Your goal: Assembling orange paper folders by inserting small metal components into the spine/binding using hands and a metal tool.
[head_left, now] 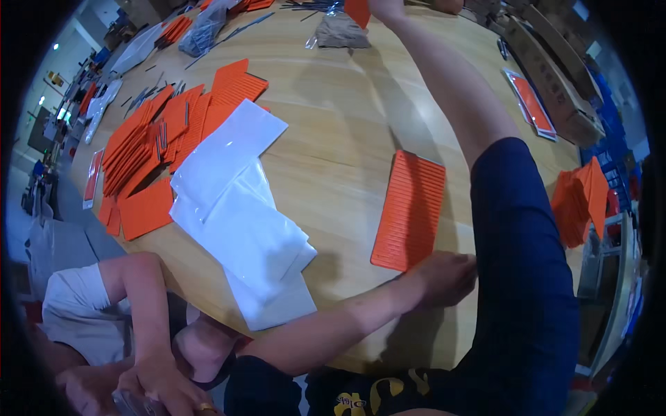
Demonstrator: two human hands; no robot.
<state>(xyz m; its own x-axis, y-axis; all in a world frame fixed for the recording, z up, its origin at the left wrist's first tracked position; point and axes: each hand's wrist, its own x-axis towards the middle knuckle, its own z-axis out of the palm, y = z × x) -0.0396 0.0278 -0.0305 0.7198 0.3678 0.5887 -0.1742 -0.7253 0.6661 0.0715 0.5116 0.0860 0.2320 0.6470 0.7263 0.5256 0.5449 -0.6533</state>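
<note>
An orange ribbed rectangular mat lies flat on the wooden table in front of me. My left hand is beside the mat's near end, its fingers curled closed; whether anything is inside them is hidden. Far ahead reaches my right arm, and my right hand is cut off by the top edge. An orange piece shows right beside that hand, but its fingers are not visible enough to tell a grip. Just below is a clear bag of greyish-brown pieces. White plastic bags lie overlapping left of the mat.
Several orange ribbed mats are heaped at the left with thin dark strips. Another orange stack sits at the right edge, near a long cardboard box and a packaged orange mat. A co-worker's hands are at lower left.
</note>
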